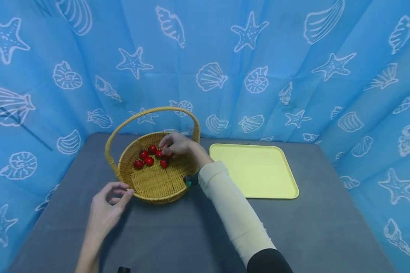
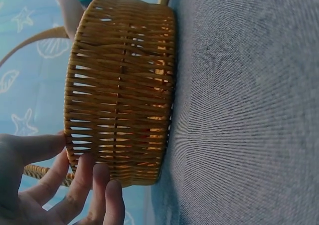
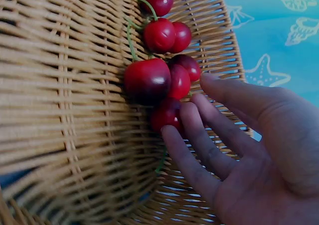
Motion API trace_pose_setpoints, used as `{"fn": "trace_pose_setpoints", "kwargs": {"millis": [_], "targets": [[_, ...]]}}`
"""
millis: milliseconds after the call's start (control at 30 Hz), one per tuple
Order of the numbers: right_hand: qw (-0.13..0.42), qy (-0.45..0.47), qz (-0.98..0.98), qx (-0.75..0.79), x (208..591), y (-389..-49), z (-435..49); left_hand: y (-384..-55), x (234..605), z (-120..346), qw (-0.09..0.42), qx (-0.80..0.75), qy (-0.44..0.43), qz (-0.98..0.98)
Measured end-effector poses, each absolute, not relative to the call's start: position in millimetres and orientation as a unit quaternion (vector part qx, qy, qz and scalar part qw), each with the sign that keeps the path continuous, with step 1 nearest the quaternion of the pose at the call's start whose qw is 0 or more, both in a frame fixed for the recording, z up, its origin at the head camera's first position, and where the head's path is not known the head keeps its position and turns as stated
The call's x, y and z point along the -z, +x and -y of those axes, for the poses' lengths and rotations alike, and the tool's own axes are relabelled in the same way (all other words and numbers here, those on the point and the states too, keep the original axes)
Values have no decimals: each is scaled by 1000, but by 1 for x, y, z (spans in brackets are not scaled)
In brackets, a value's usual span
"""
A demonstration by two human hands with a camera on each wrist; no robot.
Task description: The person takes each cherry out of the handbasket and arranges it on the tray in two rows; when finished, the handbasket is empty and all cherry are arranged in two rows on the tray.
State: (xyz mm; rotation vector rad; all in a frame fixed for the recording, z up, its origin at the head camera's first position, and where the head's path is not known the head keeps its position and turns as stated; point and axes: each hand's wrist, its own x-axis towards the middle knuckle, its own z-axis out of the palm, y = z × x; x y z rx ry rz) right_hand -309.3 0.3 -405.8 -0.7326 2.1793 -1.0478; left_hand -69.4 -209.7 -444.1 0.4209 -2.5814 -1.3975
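Observation:
A round wicker basket (image 1: 157,195) with a tall arched handle (image 1: 152,110) stands on the left part of the table. Several red cherries (image 1: 138,164) with green stems lie inside, toward its back; close up, some cherries (image 3: 148,80) look dark red in places. My left hand (image 1: 106,206) pinches the basket's near-left rim, the thumb on top and the fingers against the woven outer side (image 2: 119,85). My right hand (image 1: 177,144) reaches over the basket's right side. Its fingertips (image 3: 170,131) touch the rightmost cherries, with thumb and fingers spread apart around them.
A pale yellow rectangular tray (image 1: 256,170) lies to the right of the basket, beyond my right forearm. Grey cloth (image 1: 177,235) covers the table. A blue curtain (image 1: 205,49) with white shells and starfish hangs behind and at both sides.

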Motion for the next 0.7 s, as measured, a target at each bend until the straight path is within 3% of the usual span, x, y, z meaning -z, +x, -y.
{"fn": "trace_pose_setpoints", "kwargs": {"millis": [333, 700], "targets": [[286, -278, -827, 395, 417, -309, 3, -68, 442, 208, 89, 468, 149, 867], [320, -331, -814, 355, 423, -309, 6, -69, 443, 209, 88, 465, 144, 869]]}}
